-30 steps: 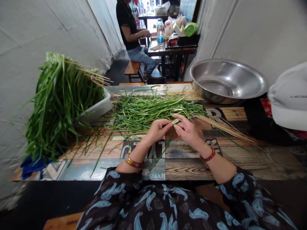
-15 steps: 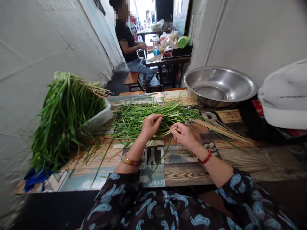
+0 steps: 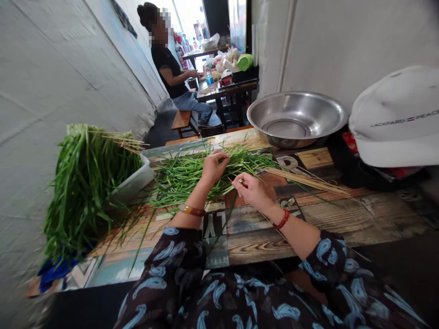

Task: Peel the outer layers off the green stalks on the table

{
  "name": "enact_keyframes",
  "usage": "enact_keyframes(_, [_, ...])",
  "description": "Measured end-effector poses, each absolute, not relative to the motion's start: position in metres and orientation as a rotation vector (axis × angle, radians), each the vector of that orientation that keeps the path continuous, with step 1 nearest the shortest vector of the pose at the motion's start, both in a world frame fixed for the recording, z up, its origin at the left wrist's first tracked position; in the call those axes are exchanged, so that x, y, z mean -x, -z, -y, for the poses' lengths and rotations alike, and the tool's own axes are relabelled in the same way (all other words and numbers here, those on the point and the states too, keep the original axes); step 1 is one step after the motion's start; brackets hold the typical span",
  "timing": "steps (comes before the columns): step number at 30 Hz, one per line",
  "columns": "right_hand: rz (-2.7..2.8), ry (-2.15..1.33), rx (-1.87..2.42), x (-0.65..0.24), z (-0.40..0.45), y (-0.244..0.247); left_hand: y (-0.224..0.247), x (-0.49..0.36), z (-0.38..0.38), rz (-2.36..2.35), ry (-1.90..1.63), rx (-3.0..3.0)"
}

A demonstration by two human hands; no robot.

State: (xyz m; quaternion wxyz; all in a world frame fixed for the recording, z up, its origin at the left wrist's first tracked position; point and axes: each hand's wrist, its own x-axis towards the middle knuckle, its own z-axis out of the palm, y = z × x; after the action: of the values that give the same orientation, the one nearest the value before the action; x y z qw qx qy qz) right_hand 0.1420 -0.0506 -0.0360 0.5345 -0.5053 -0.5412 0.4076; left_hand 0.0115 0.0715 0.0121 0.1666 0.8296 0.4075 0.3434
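Note:
A loose pile of garlic chives (image 3: 181,176) is spread over the middle of the table. My left hand (image 3: 214,167) is over its near right part, fingers curled and thumb drawn in; what they pinch, if anything, I cannot make out. Just right of it, my right hand (image 3: 249,188) is closed on a chive, whose pale stalk end shows at the fingertips and whose green leaf hangs below. A thin bamboo skewer runs back under my right wrist, seemingly in the same hand. More bamboo skewers (image 3: 308,180) lie in a bundle to the right.
At left a white plastic tub (image 3: 135,178) holds a tall heap of skewered chives (image 3: 78,183). A steel basin (image 3: 298,119) stands at the back right, beside a white cap (image 3: 394,119). A blue cloth (image 3: 56,273) lies at the left corner. Another person (image 3: 168,68) sits at a farther table.
The view has swung a little, so most things sit further left. My left hand has shifted slightly up over the pile; my right hand keeps its pinch on the chive.

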Motion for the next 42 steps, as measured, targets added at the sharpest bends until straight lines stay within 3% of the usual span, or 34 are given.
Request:
enact_keyframes(13, [1.284,-0.999,1.248,-0.147,0.061,0.018,-0.009,0.018,-0.008,-0.997,-0.853,-1.648])
enact_keyframes(19, [1.376,-0.873,1.329,-0.149,0.063,0.016,-0.001,0.018,-0.003,-0.933,-0.882,-1.604])
enact_keyframes(42, [1.305,-1.002,1.25,-0.146,0.064,0.021,0.007,0.022,0.004,-0.904,-0.937,-1.647])
